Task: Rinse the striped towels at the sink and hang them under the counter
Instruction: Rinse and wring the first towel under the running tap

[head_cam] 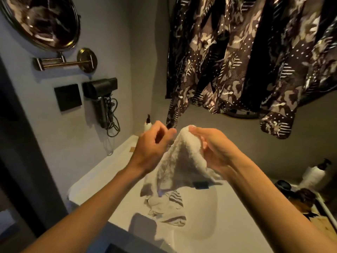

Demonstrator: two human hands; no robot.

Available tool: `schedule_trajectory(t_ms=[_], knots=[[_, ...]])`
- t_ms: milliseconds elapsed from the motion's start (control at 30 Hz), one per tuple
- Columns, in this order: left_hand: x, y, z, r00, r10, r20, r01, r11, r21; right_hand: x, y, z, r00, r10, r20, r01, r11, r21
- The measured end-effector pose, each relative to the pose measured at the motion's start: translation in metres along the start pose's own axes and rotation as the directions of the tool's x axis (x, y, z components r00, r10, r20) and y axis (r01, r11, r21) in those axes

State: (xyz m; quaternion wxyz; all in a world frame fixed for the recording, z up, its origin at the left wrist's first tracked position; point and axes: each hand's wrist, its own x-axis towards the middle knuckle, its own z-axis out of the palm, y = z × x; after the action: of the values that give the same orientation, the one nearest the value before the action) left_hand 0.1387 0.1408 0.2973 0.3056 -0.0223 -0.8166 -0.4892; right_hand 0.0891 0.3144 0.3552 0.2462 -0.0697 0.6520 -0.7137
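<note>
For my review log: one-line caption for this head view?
Both hands, left hand and right hand, hold a white towel above the sink.

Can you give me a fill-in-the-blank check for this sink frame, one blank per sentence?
1. The white towel is held up by ____ hands.
2. A second, striped towel lies in the ____.
3. The black hair dryer hangs on the wall to the ____ of the hands.
4. The right hand grips the towel's ____ edge.

Missing words: both; sink; left; upper
</note>
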Motion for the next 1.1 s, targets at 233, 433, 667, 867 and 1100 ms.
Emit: schedule_trajectory(t_ms=[233,433,667,867,1100], knots=[[-0.036,0.010,0.010,0.987,-0.077,0.140,0.085,0.995,-0.056,0.002,-0.011,-0.006,0.998,0.020,0.064,-0.033,0.980,0.197],[-0.016,0.015,-0.008,0.932,-0.081,0.354,0.114,0.991,-0.074,0.008,-0.015,-0.040,0.991,-0.102,0.084,0.116,0.976,-0.184],[0.012,0.018,-0.013,0.998,-0.055,0.005,0.055,0.998,0.018,0.006,0.001,-0.059,0.999,0.002,-0.035,-0.018,0.885,-0.465],[0.045,0.059,-0.023,0.982,0.071,-0.174,-0.039,0.982,0.182,-0.016,-0.009,-0.060,0.968,-0.195,0.155,0.245,0.638,-0.730],[0.098,0.101,0.009,0.963,-0.149,0.224,0.237,0.864,-0.444,-0.031,-0.001,-0.042,0.913,-0.118,0.391,0.265,0.900,-0.346]])
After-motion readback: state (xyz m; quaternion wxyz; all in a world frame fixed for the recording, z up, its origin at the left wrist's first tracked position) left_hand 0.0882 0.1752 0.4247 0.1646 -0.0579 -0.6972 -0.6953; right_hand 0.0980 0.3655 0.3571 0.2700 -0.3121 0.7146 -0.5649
